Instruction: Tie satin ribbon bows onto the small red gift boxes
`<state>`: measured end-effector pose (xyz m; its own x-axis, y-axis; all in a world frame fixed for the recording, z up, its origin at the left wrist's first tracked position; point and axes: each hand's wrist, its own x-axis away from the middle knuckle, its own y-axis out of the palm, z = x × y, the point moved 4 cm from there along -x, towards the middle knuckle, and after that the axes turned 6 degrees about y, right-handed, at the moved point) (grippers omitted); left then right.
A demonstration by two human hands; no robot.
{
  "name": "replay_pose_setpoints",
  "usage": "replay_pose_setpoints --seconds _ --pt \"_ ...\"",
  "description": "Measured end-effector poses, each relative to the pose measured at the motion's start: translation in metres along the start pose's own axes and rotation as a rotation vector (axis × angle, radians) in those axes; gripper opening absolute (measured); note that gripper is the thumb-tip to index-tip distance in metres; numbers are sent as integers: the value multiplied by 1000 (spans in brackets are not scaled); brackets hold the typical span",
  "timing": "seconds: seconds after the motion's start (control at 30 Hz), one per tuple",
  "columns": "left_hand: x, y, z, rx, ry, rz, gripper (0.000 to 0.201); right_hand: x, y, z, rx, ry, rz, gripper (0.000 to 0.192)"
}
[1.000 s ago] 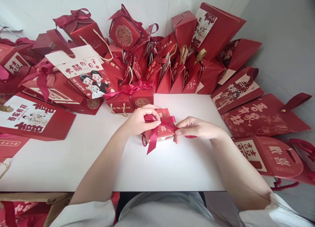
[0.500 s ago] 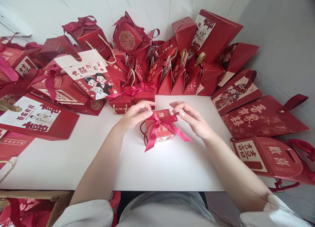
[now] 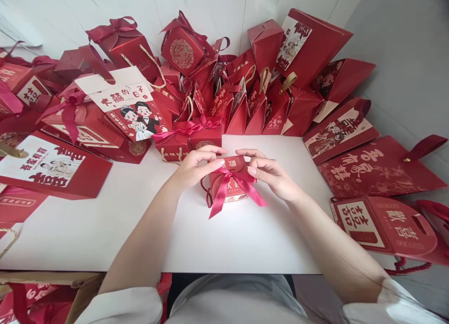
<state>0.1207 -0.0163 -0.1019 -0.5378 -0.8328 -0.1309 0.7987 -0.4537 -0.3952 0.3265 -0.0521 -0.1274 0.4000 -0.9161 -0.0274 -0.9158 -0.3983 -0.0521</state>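
A white table (image 3: 105,230) fills the lower half of the view, its far side and both ends crowded with red gift packaging. On the right lie large flat red gift bags (image 3: 379,167) printed with gold characters, one overlapping the next. Along the back wall stands a heap of red paper bags and boxes (image 3: 259,104), some with gold handles, some tied with ribbon. On the left a cream-and-red bag with a cartoon bride and groom (image 3: 135,113) leans on other boxes, and a flat red bag with a white panel (image 3: 52,167) lies near the table's edge. Just behind the hands sit two small red boxes joined by a ribbon bow (image 3: 191,136).

Near the middle of the table stands a small red gift box (image 3: 228,186), upright, with a red ribbon (image 3: 238,186) tied in a bow on its front and two tails hanging down over the tabletop. The left hand (image 3: 194,167) pinches the bow's left loop between thumb and forefinger. The right hand (image 3: 271,172) pinches the right loop the same way, its other fingers loosely curled.
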Motion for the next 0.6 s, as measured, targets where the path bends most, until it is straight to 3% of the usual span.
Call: replay_pose_setpoints --seconds 0.2,0.6 --pt "0 9 9 -124 76 108 29 -1 2 -1 55 -25 1 43" --pt "1 33 14 -97 68 -158 11 -9 2 12 -177 -18 18 43"
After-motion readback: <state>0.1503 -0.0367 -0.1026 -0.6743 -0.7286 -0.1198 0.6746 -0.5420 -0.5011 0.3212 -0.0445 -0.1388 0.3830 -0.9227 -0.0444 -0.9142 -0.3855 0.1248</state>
